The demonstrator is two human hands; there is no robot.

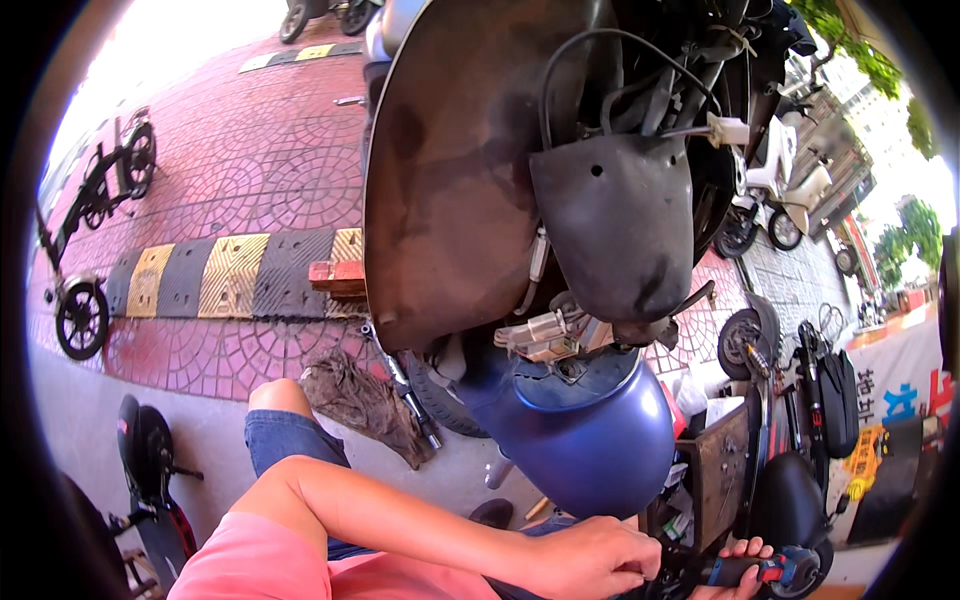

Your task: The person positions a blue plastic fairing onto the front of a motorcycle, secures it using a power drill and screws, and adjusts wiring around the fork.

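Note:
My right hand (742,567) grips a blue and black power drill (795,573) with a red part, low at the right. Beside it, my left hand (600,560) is closed with its fingers curled down; what they hold, if anything, is hidden. A dark part lies between the two hands. Just beyond them stands a scooter's glossy blue body panel (590,440). Above that panel, pale wire connectors (552,335) hang in a bundle below a dark grey cover (620,225). Behind the cover is a large brown-black inner shell (470,180) with loose cables.
A dirty rag (360,405) and a long metal tool (405,385) lie left of the scooter. A wooden box (718,475) of parts stands right, near a black seat (790,500). A striped speed bump (230,275) and a folding bike (95,220) are at left.

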